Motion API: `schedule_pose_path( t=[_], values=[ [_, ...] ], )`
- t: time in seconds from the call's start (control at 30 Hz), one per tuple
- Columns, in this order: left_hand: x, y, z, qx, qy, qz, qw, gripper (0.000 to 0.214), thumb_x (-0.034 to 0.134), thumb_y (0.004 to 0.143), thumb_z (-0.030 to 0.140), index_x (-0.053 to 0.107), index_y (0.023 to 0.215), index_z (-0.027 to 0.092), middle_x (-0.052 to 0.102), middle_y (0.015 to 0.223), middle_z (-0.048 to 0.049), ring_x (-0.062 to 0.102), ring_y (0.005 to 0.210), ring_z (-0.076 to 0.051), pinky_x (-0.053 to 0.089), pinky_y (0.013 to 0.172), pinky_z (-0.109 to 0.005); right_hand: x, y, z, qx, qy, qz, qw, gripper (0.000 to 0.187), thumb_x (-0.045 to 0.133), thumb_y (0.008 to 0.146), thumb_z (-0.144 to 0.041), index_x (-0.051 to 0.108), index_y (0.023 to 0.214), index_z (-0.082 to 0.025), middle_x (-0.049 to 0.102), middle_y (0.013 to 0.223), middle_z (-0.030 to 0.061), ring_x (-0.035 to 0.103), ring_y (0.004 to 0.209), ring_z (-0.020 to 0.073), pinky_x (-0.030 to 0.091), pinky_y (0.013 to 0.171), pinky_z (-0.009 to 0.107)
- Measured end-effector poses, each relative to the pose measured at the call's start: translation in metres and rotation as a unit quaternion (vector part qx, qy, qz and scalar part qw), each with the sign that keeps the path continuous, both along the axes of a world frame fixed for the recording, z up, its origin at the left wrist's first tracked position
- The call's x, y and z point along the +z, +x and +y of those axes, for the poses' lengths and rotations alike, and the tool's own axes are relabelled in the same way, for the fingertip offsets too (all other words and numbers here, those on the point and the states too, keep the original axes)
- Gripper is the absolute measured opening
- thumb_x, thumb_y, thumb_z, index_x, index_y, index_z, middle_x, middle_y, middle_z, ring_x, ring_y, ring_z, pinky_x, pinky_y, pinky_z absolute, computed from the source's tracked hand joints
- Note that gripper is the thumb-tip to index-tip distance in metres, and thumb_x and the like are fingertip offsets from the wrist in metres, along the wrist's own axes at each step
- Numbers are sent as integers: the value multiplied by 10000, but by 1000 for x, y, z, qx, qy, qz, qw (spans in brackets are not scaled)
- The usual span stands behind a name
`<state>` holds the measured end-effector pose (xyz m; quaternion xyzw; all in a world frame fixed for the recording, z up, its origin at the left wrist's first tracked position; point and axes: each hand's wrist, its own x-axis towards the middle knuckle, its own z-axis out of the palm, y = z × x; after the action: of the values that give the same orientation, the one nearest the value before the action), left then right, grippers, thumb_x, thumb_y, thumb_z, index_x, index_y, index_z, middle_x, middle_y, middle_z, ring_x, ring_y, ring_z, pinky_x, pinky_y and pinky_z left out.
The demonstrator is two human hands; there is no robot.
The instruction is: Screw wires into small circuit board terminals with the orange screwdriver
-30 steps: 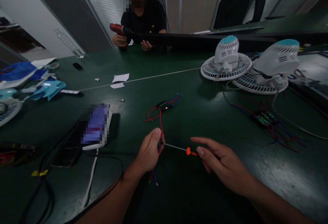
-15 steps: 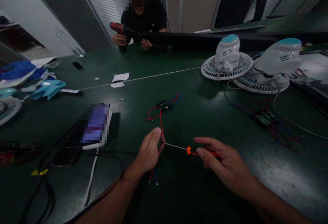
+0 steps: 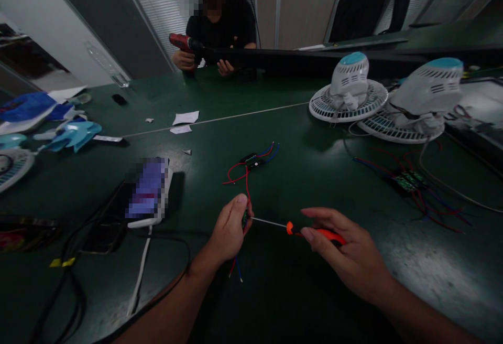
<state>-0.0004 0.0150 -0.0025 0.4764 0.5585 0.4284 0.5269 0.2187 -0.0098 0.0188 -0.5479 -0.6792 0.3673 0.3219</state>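
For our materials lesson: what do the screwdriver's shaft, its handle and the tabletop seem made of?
Shaft: probably smooth metal, being thin, straight and pale grey.
Handle: likely plastic, perhaps rubbery, bright orange and partly hidden by the right hand.
Tabletop: smooth, semi-glossy green with blurred light patches; whether coated board or a mat, unclear.

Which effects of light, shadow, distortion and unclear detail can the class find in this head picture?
Head view: dim overall, pale glare on the table at lower right; head view: dark shadow below a white fan; head view: slanting wall, suggesting wide-lens distortion; head view: board in the left hand too dark to read; head view: screen pixelated.
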Motion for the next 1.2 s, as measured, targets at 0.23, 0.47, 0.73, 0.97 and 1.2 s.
schedule_pose_path(
  t=[0.23, 0.47, 0.73, 0.97, 1.2],
  values=[
    [2, 1, 0, 3, -5, -1, 1000, 442, 354, 912, 518, 494, 653, 188, 423, 490, 58, 368, 419, -83, 322, 435, -203, 0, -3, -3, -38, -36, 65, 997, 303, 630, 806, -377, 631, 1032, -175, 702, 753, 47, 655, 605, 161, 516, 512, 257],
    [-8, -1, -1, 24, -18, -25, 999, 445, 420, 878, 567, 528, 678, 184, 470, 582, 43, 438, 490, -88, 366, 468, -192, -5, -5, -7, -58, -112, 164, 978, 483, 372, 942, -528, 559, 1233, -191, 591, 590, -23, 531, 465, 125, 393, 404, 226],
    [-5, -1, 0, 16, -8, -22, 1000, 446, 402, 895, 549, 508, 662, 184, 440, 540, 49, 402, 458, -82, 336, 449, -194, -4, -4, -3, -44, -128, 75, 988, 468, 397, 957, -494, 555, 1285, -200, 497, 477, -70, 498, 446, 121, 359, 438, 234],
    [-3, -1, -2, 11, -7, -17, 1000, 438, 392, 902, 535, 502, 663, 184, 435, 531, 52, 399, 450, -82, 333, 445, -198, -2, -4, -4, -22, -102, 95, 990, 422, 455, 943, -420, 503, 1270, -157, 536, 543, -60, 508, 470, 118, 369, 433, 232],
    [-2, 0, 1, 22, -28, -24, 999, 444, 418, 866, 575, 506, 669, 188, 445, 530, 50, 390, 441, -87, 320, 427, -202, 0, -5, -3, -18, -81, 88, 993, 396, 489, 928, -386, 492, 1256, -164, 561, 579, -46, 557, 506, 130, 415, 461, 247]
  ],
)
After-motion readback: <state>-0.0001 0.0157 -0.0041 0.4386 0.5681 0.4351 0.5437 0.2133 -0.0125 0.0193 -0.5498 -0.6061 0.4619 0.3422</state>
